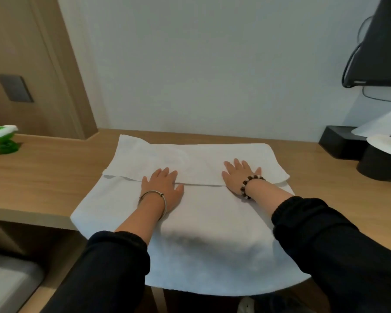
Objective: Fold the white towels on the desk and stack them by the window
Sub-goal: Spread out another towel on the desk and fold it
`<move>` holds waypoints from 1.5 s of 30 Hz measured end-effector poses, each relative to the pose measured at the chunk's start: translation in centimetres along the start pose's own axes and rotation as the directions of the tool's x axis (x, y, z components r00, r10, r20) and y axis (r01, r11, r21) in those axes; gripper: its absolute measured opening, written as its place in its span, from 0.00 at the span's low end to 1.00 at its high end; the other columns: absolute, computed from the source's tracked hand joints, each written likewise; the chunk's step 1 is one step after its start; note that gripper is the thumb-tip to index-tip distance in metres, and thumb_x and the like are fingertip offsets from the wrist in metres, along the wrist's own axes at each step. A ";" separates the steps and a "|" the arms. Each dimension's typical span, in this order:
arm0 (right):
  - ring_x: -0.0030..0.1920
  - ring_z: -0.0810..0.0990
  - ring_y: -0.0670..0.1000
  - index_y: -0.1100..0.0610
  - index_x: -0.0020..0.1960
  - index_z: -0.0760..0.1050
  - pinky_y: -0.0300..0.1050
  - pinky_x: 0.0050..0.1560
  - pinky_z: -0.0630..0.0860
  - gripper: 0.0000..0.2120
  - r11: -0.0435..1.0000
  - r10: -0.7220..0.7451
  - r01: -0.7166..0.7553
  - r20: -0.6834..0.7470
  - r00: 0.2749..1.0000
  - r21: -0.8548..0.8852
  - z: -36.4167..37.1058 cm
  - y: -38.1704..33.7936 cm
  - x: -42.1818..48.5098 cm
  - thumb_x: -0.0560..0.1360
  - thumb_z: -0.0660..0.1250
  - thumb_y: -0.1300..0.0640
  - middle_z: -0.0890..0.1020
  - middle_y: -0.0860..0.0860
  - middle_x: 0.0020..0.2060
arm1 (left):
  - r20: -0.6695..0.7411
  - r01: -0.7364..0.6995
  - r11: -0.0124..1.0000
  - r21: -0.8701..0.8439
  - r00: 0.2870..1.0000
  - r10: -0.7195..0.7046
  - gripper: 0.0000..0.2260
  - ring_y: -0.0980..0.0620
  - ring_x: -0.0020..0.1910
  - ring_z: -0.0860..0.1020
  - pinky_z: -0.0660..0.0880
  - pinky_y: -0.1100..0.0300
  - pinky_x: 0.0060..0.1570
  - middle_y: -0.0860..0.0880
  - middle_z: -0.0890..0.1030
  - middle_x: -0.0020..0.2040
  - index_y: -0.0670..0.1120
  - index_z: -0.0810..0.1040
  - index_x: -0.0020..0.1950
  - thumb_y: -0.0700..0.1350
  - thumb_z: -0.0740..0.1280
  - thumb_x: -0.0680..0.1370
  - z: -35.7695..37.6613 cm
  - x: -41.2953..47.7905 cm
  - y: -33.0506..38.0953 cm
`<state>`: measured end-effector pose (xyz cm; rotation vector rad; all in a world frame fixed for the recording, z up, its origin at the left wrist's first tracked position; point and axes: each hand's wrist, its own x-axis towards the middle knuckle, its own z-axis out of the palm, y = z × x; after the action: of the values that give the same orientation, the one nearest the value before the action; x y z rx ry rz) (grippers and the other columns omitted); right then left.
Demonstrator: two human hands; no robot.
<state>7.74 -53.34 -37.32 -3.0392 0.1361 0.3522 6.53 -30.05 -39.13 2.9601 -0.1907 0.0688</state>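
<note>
Clearly both palms lie flat: the left hand (161,187) and the right hand (238,175) press with straight, spread fingers, gripping nothing, on the white towel (201,222). They sit astride the edge of the flap folded over from twelve o'clock, probably to smooth that layer and stop it sliding. The towel sits mid-desk (43,177), its six-o'clock end draped over the near edge, so more folds seem due. A green object (4,138) stands at nine o'clock and a black box (339,143) at three. No window shows.
</note>
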 end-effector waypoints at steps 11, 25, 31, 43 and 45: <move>0.77 0.43 0.55 0.50 0.78 0.46 0.61 0.73 0.42 0.27 0.949 -0.315 0.315 -0.182 0.932 -0.027 2.6 -12.5 -0.4 0.81 0.41 0.44 0.45 0.49 0.78 | -0.249 0.208 0.592 -0.778 0.764 -0.595 0.18 0.44 0.66 0.70 0.64 0.67 0.57 0.41 0.72 0.67 0.40 0.74 0.66 0.35 0.62 0.76 -3.8 -2.1 -9.0; 0.77 0.46 0.54 0.48 0.77 0.49 0.58 0.74 0.45 0.28 0.950 -0.309 0.309 -0.226 0.924 -0.037 3.1 -12.4 0.6 0.80 0.42 0.41 0.48 0.48 0.78 | 0.112 0.562 0.619 -0.549 0.783 -0.612 0.10 0.45 0.35 0.72 0.69 0.58 0.34 0.47 0.74 0.37 0.42 0.72 0.39 0.48 0.67 0.72 -6.9 1.4 -12.7; 0.77 0.45 0.53 0.48 0.77 0.49 0.58 0.74 0.44 0.27 0.950 -0.310 0.313 -0.227 0.923 -0.025 3.0 -12.3 0.5 0.80 0.42 0.42 0.47 0.49 0.78 | -0.024 0.393 0.536 -0.747 0.789 -0.613 0.14 0.50 0.26 0.63 0.62 0.65 0.25 0.49 0.66 0.23 0.44 0.65 0.27 0.32 0.61 0.70 -8.8 1.2 -13.3; 0.77 0.46 0.52 0.47 0.77 0.49 0.59 0.73 0.45 0.28 0.946 -0.322 0.319 -0.214 0.922 -0.050 3.0 -12.2 0.6 0.79 0.42 0.40 0.48 0.49 0.78 | 0.083 0.493 0.835 -0.244 0.869 -0.488 0.09 0.49 0.33 0.70 0.68 0.60 0.32 0.48 0.73 0.35 0.43 0.74 0.37 0.43 0.63 0.76 -7.0 -2.5 -16.7; 0.77 0.46 0.52 0.47 0.77 0.49 0.59 0.74 0.45 0.28 0.946 -0.322 0.319 -0.213 0.922 -0.049 3.0 -12.2 0.7 0.79 0.42 0.39 0.48 0.49 0.78 | 0.181 0.528 0.815 -0.238 0.849 -0.497 0.12 0.50 0.34 0.71 0.67 0.61 0.30 0.48 0.74 0.36 0.43 0.72 0.40 0.51 0.68 0.74 -7.7 -2.7 -16.3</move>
<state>8.93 -41.00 -39.61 -3.0295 -0.3510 -0.0078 5.68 -12.48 -34.47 2.6242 0.5486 -0.1806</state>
